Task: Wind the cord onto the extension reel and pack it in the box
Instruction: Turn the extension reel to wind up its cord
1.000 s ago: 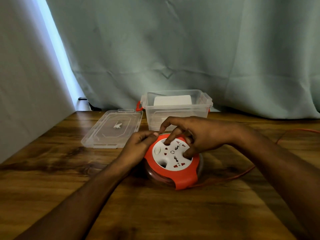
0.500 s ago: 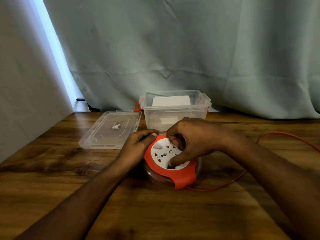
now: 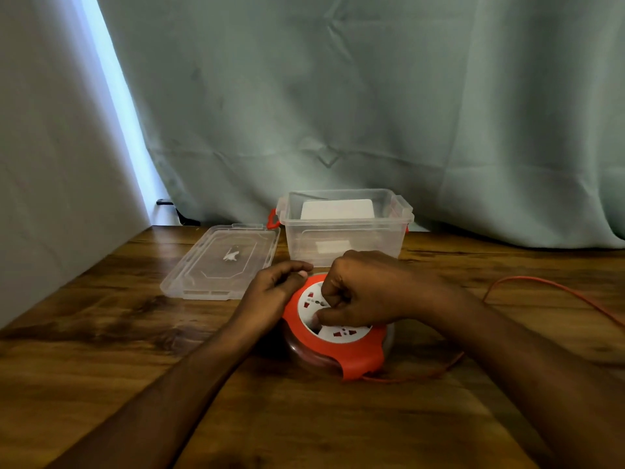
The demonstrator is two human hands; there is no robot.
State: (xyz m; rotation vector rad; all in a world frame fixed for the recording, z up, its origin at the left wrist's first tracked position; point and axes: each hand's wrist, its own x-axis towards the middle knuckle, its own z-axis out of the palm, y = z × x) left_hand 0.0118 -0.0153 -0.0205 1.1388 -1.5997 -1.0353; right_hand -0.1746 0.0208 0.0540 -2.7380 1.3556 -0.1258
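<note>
Item: my right hand is curling onto the white socket face of the extension reel, thumb hooking into its round recess to turn it; my left hand is gripping the orange rim, bracing it. The reel is lying flat on the surface, just before the open box. Hard plastic, probably light, rigid; best taken by the rim. The cord is trailing right, thin and limp, likely to snag.

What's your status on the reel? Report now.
Left hand steadies the round orange-and-white extension reel; right hand grips its white dial. Orange cord part unwound. Clear plastic box open, unobstructed.
</note>
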